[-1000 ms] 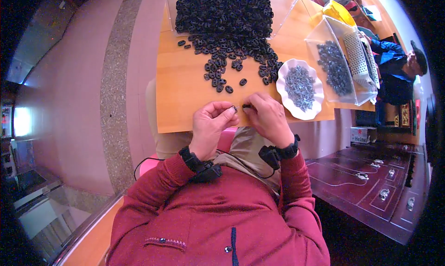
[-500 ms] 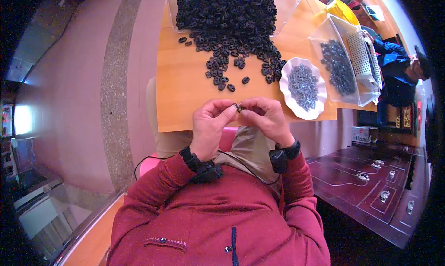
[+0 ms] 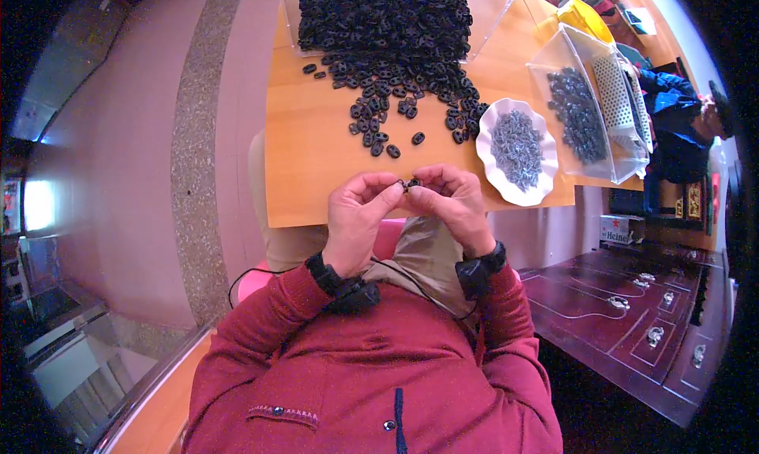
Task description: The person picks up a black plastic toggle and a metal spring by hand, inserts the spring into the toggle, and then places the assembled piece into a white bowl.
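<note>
My left hand (image 3: 360,217) and my right hand (image 3: 455,205) meet fingertip to fingertip over the near edge of the wooden table (image 3: 316,161). Between the thumbs and forefingers they pinch one small black ring-shaped part (image 3: 410,184). Both hands grip it together; whether a second small piece is in the fingers is too small to tell. A big heap of the same black parts (image 3: 379,27) lies at the far side of the table, with loose ones spilling toward me (image 3: 387,130). To the right of my right hand stands a white scalloped dish (image 3: 518,149) of small grey metal pieces.
A clear plastic bin (image 3: 589,114) with dark grey parts and a white perforated insert stands at the table's right end. A yellow object (image 3: 581,15) lies behind it. Another person in blue (image 3: 680,114) sits at the far right. A dark carved cabinet (image 3: 632,319) stands lower right.
Both hands have lifted slightly off the table edge and come closer together, now pinching the small black part between their fingertips.
</note>
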Tool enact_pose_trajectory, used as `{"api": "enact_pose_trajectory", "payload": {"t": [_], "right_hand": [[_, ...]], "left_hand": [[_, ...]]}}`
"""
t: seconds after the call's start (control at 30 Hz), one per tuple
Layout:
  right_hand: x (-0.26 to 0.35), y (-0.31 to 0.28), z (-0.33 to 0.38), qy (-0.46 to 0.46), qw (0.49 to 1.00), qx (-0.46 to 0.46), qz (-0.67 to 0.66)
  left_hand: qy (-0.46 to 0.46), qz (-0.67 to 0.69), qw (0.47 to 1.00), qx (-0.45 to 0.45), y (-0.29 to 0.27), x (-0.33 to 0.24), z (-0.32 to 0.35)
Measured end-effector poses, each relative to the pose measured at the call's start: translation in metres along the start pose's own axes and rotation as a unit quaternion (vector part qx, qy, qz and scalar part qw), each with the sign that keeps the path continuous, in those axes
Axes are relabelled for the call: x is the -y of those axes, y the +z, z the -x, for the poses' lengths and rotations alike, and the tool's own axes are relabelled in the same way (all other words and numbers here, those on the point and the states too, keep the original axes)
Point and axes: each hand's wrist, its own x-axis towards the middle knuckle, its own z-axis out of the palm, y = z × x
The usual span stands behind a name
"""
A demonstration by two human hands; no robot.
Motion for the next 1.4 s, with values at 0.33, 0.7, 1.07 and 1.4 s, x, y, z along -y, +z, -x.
{"api": "enact_pose_trajectory", "payload": {"t": [0.33, 0.7, 1.07, 1.4], "right_hand": [[-0.006, -0.002, 0.0, -0.041, 0.995, -0.008, 0.095], [-0.007, 0.0, 0.0, -0.036, 0.998, 0.025, 0.05], [-0.004, -0.001, 0.0, -0.008, 1.0, 0.005, 0.0], [-0.003, -0.003, -0.001, 0.002, 1.0, -0.002, 0.015]], "left_hand": [[-0.014, 0.02, 1.0, -0.007, 0.001, -0.001, 0.001], [-0.012, 0.027, 1.0, -0.01, -0.001, 0.0, -0.001], [-0.014, 0.025, 0.999, -0.021, -0.002, 0.0, -0.001], [-0.023, 0.007, 0.999, -0.025, 0.001, -0.003, -0.001]]}}
